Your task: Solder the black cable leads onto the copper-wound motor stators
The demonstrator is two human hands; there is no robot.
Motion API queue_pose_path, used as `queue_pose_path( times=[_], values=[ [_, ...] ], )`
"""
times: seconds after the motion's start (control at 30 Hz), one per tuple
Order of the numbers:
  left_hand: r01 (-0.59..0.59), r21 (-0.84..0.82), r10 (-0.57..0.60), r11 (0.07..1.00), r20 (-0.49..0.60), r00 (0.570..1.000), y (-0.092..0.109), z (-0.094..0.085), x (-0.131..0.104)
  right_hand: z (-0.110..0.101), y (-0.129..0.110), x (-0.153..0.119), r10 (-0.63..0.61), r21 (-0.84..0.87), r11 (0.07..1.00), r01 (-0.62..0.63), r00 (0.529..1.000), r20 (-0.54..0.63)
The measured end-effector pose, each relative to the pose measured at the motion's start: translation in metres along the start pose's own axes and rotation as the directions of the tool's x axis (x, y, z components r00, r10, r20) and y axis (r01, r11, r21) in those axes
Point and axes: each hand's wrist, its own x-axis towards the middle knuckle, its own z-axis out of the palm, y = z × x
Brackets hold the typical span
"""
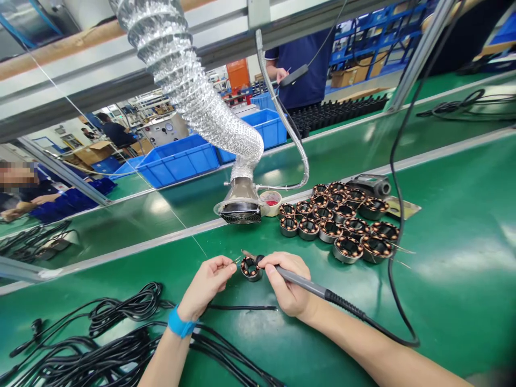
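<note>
The left hand (209,278) pinches a thin wire (238,260). The right hand (291,282) holds a gray soldering iron (303,281), its tip near a ring with copper coils (251,277) on the green surface (290,352).

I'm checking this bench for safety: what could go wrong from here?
The left hand pinches thin wire close to the tip of the pen-like tool in the right hand; if that tip is hot, a burn is possible. The small copper-wound ring shows no clamp, so it might shift on the green bench. The tool's black cable hangs in front of the grouped rings in this view; a tug might snag them.
</note>
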Motion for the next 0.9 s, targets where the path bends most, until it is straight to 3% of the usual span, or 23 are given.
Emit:
queue_pose_path(
  times=[0.2, 0.4, 0.57, 0.9],
  values=[
    [-0.003, -0.044, 0.001, 0.999, -0.05, 0.999, -0.003, 0.001, 0.006, -0.001, 0.0, 0.0, -0.006, 0.047, 0.999, 0.007, 1.0, -0.012],
    [0.005, 0.029, -0.003, 1.0, -0.096, 0.995, -0.004, 0.01, 0.007, -0.001, 0.0, -0.001, -0.015, 0.045, 0.999, 0.016, 1.0, -0.009],
    [0.008, -0.144, -0.017, 0.99, -0.062, 0.998, -0.005, 0.002, 0.009, -0.001, 0.001, -0.002, -0.026, 0.053, 0.998, 0.026, 1.0, -0.003],
    [0.006, -0.14, -0.037, 0.99, -0.217, 0.975, -0.014, 0.008, 0.013, 0.0, 0.004, -0.004, -0.013, 0.074, 0.997, 0.012, 1.0, 0.011]
  ],
)
